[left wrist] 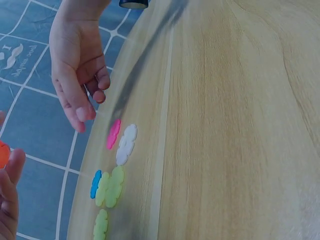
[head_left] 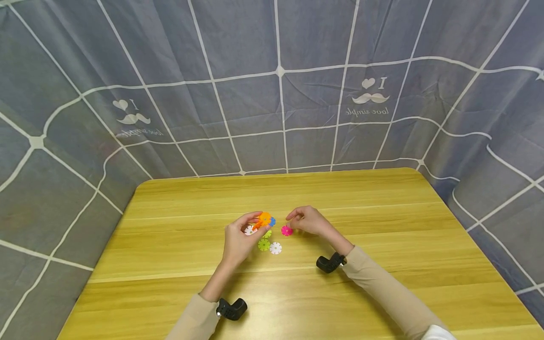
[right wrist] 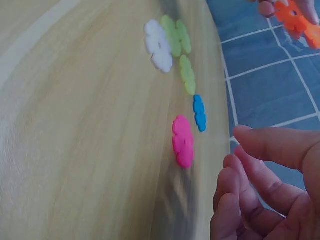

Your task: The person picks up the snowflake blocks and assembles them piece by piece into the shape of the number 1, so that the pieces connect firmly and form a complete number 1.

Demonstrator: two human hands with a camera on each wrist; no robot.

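Note:
In the head view my left hand [head_left: 241, 241] pinches orange flower-shaped discs [head_left: 265, 218], raised over the table; they look joined at an angle. The right wrist view also shows these orange discs [right wrist: 295, 20] between the fingers. My right hand [head_left: 310, 220] hovers beside a pink flower disc [head_left: 286, 231]. Its fingers are loosely bent with nothing between them, and they are apart from the pink disc [right wrist: 183, 142] in the right wrist view. A blue disc [head_left: 272, 221] lies behind the orange ones, partly covered.
Near the hands lie yellow-green discs [head_left: 264, 244] and a white disc [head_left: 276, 248]. Another white disc [head_left: 249, 230] shows by the left fingers; whether it is touched, I cannot tell. The wooden table [head_left: 340, 302] ends at a grey checked curtain [head_left: 255, 108].

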